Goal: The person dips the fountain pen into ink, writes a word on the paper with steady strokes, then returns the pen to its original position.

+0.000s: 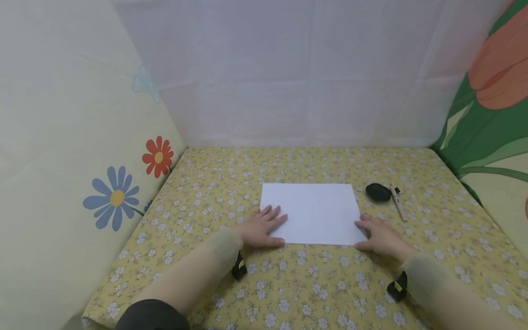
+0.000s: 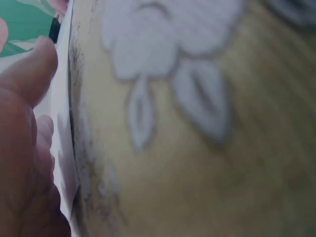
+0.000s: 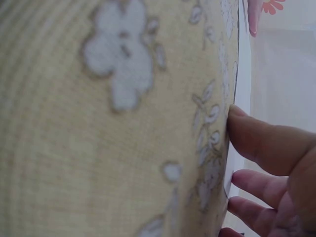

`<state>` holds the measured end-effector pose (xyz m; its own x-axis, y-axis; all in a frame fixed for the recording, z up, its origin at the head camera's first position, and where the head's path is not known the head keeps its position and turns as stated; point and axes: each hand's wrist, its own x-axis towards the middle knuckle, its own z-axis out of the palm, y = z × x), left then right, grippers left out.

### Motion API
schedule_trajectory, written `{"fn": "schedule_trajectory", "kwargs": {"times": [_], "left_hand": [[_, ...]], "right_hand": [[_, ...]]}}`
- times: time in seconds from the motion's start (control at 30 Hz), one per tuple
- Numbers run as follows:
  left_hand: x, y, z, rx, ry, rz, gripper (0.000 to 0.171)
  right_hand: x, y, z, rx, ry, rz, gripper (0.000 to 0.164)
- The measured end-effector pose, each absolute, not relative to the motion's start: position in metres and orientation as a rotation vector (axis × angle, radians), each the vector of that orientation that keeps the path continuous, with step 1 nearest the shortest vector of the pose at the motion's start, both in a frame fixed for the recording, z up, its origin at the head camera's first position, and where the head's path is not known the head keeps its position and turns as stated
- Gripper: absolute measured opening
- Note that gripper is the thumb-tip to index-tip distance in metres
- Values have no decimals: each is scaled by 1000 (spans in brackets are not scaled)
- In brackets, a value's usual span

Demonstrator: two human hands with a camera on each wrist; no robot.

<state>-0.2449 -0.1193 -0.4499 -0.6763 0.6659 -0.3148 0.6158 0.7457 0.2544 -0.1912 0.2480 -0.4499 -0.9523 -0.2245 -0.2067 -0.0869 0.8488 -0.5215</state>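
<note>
A blank white sheet of paper lies flat on the yellow floral tablecloth. My left hand rests on its left side, fingers spread, with the thumb along the near left corner. At the opposite side, my right hand touches the paper's right edge with relaxed fingers, its thumb by the near right corner. The right wrist view shows the thumb and fingertips against the paper's edge. In the left wrist view, the left hand appears only in part.
Beyond the right hand lies a black oval object. Beside it is a slim beige pen-like tool with a small black piece near its far end. A pale cloth wall stands behind the table, with flower-printed cloth at both sides.
</note>
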Motion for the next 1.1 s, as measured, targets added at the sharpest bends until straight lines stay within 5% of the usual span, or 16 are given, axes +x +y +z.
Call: {"fn": "schedule_trajectory", "kwargs": {"times": [0.83,1.1], "left_hand": [[-244,-120,-457,1006,2581,194,75],[-243,-120,-458,1001,2601,222,75]], "right_hand": [[-193,256,-447,-317,2755,-789,77],[-201,277,-437,-130,2725,-942,57]]}}
